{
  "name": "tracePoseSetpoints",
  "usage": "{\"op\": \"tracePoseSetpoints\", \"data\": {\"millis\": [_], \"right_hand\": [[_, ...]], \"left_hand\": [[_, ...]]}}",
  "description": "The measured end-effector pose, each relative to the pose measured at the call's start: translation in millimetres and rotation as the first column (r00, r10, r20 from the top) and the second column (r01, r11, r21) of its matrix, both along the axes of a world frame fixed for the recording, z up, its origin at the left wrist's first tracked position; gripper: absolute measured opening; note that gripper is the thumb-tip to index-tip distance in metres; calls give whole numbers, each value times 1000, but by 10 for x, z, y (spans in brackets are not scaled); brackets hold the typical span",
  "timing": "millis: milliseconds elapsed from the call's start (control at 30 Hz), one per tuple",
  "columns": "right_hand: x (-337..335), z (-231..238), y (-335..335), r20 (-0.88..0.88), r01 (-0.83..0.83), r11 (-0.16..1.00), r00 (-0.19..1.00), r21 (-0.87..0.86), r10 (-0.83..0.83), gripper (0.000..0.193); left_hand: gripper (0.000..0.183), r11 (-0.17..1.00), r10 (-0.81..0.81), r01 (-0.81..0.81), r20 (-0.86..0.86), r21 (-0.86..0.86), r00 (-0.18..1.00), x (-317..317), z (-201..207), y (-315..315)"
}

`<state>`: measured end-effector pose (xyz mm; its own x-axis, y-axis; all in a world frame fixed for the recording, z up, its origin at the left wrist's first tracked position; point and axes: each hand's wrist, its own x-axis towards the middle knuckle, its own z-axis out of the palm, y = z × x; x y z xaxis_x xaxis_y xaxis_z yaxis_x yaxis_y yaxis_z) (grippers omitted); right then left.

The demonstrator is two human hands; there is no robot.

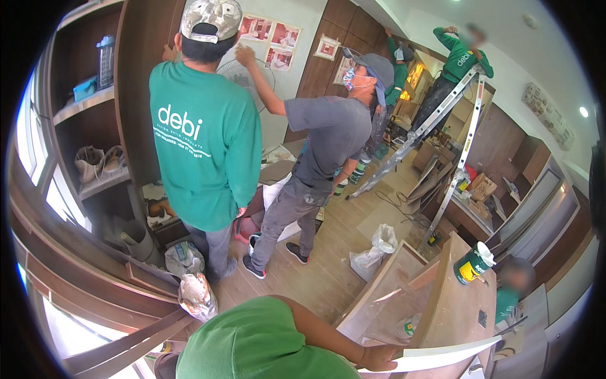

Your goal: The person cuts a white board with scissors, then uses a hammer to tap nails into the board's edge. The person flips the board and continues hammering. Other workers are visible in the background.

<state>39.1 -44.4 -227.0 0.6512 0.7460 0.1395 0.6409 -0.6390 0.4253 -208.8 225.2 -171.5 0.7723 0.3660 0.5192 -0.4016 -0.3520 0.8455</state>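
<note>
Green sleeve point(252, 344): nearest, bottom centre, forearm bent rightward.
Left hand point(380, 357): bottom centre-right, fingers clamped over the near end of the white strip.
White strip point(442, 358): one, lower right, crossing the near edge of the wooden unit point(451, 322).
Right hand: outside the frame; cannot tell its state.
Open room: bare floor point(325, 268) mid-frame, between the standing pair and the wooden unit.
Co-workers: five; two centre-left, two upper right, one lower right.
Stepladder point(437, 110): one, upper right.
Tub point(472, 265): one on the wooden unit, near its far edge.
</note>
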Motion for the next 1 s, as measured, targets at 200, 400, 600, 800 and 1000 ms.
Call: {"op": "tracePoseSetpoints", "data": {"millis": [200, 400, 600, 800, 1000], "right_hand": [[-175, 216, 64, 39, -3, 989, 999, -151, 9, 22], [-138, 170, 65, 69, -35, 987, 997, -157, 46, 20], [-62, 73, 9, 86, -41, 985, 995, -166, 56, 18], [-76, 56, 30, 95, -52, 981, 993, -186, 71, 18], [-72, 24, 7, 89, -27, 977, 995, -213, 47, 19]], "left_hand": [[72, 998, 49, -51, 42, 32, 998, -21, 28, -8], [72, 999, 25, -25, 17, 20, 1000, 45, -40, 39], [71, 999, 45, -47, 88, 23, 995, 3, 35, 11], [72, 999, 49, -50, 40, 12, 998, 111, -141, 55], [70, 998, 56, -56, 18, -14, 998, 66, -68, 29]]}}
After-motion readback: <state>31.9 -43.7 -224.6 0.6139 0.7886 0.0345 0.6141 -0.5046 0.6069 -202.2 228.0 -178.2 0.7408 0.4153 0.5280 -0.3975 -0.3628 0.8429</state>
